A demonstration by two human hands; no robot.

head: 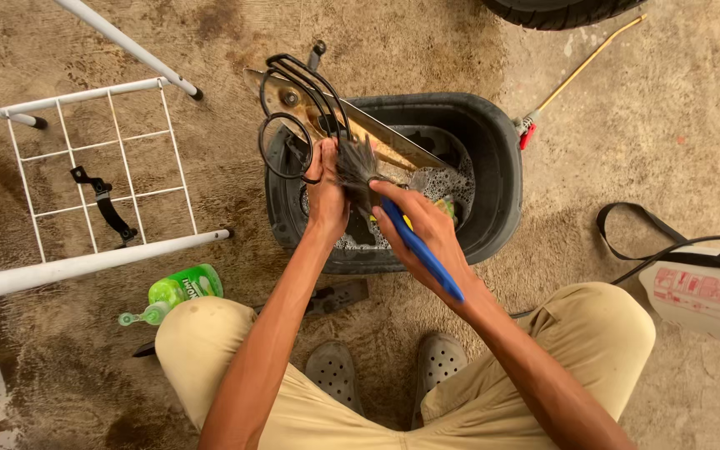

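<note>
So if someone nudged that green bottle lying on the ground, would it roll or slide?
The green bottle lies on its side with rounded walls, so it would probably roll a little. The rough, stained concrete floor likely stops it soon. It looks like thin plastic, so probably light, and perhaps slippery if soapy.

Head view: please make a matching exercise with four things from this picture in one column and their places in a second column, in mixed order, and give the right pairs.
Things:
1. brush
2. green bottle
3. black wire part
4. white wire rack

Places:
A. lying on the floor beside the left knee
B. held in the left hand over the black tub
C. standing on the floor, left of the tub
D. held in the right hand

Pairs: 1-D, 2-A, 3-B, 4-C
</note>
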